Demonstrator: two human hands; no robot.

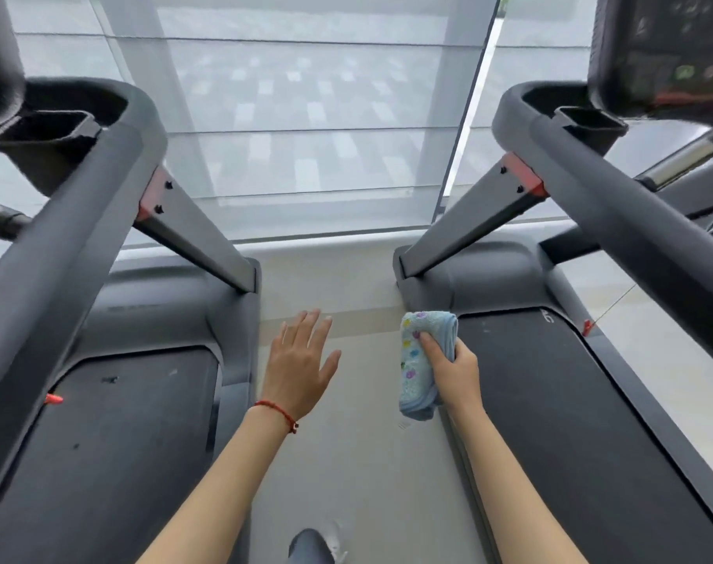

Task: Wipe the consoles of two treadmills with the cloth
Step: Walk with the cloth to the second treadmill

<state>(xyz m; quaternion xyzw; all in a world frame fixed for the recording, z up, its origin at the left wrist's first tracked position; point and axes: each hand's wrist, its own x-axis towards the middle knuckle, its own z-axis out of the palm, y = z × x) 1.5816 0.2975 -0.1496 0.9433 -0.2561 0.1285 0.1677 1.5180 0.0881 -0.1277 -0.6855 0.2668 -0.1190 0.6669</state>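
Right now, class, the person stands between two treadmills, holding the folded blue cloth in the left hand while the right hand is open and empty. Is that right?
Not quite: the hands are swapped. In the head view, the right hand grips the folded blue cloth, while the left hand is open and empty. The person does stand between the two treadmills.

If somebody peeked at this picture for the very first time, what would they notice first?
Probably the light blue cloth with colourful spots, gripped in the right hand near the middle. Next the left hand, open with fingers spread, a red string bracelet on its wrist. A big dark treadmill stands on each side, the left treadmill and the right treadmill, with a bright window ahead.
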